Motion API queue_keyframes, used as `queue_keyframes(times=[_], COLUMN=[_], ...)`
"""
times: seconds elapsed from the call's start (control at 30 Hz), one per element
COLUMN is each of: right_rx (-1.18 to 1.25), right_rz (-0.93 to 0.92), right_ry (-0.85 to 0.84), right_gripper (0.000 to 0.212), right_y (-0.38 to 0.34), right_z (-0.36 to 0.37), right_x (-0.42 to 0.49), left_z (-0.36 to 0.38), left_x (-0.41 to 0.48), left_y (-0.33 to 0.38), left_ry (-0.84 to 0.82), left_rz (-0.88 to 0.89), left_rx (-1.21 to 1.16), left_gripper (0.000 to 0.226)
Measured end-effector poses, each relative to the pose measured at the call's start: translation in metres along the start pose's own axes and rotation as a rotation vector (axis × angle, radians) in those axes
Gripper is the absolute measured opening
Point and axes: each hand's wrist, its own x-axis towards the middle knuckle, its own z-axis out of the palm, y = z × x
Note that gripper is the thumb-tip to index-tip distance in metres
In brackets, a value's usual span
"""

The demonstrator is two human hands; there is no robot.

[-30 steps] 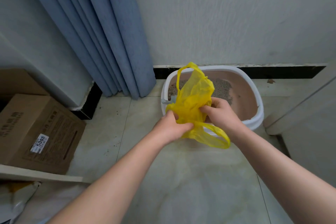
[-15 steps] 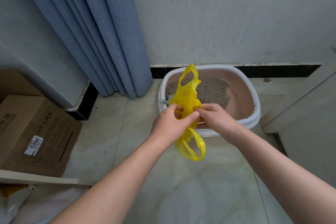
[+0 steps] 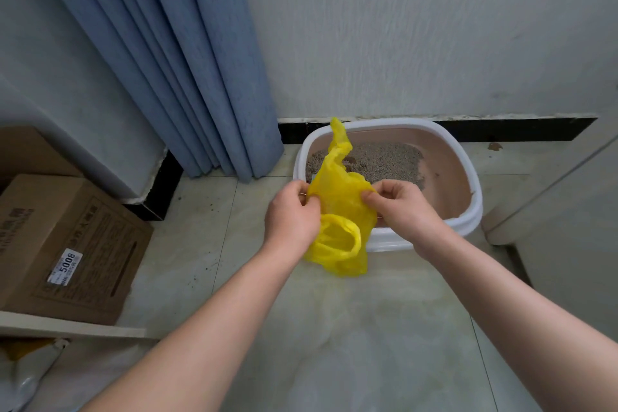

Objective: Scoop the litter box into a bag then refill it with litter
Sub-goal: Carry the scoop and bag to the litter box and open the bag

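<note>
Thin yellow plastic bag (image 3: 337,197): hanging crumpled at mid-frame, covering the near-left rim of the tray behind it. Left hand (image 3: 291,221) and right hand (image 3: 408,214) are pinching its sides at 9 and 3 o'clock, fingers curled.
White-rimmed pink plastic litter box (image 3: 468,184), 1 o'clock: grey litter (image 3: 384,160) partly showing.
Brown cardboard box (image 3: 67,244), 8 o'clock: running off frame.

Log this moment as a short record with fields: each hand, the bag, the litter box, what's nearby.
left hand: pinches the left edge of the yellow bag
right hand: pinches the bag's right edge
yellow bag: crumpled, held in the air before the box's near rim; one handle loop hangs below, one strip sticks up; looks empty
litter box: white rim, pink inside, on the floor
litter: grey, heaped toward the far left
nearby: blue curtain and cardboard box to the left
</note>
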Motion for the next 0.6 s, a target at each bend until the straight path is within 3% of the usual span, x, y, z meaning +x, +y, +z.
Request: queue_keyframes(times=[0.17,0.27,0.37,0.47,0.6], right_rx=[-0.086,0.002,0.161,0.081,0.024], right_rz=[-0.004,0.033,0.107,0.058,0.025], right_ry=[0.142,0.117,-0.042,-0.135,-0.19], right_gripper=[0.015,0.011,0.011,0.023,0.051], right_y=[0.006,0.002,-0.007,-0.008,-0.004], right_z=[-0.01,-0.006,0.003,0.008,0.013], right_x=[0.005,0.005,0.001,-0.004,-0.007], left_z=[-0.006,0.001,0.013,0.018,0.016], left_x=[0.008,-0.002,-0.016,-0.022,-0.028], left_y=[-0.002,0.003,0.006,0.005,0.003], left_ry=[-0.004,-0.029,-0.066,-0.15,-0.351], left_rz=[-0.061,0.11,0.274,0.302,0.479], left_rx=[-0.08,-0.062,0.038,0.079,0.367], left_gripper=[0.02,0.014,0.005,0.019,0.055])
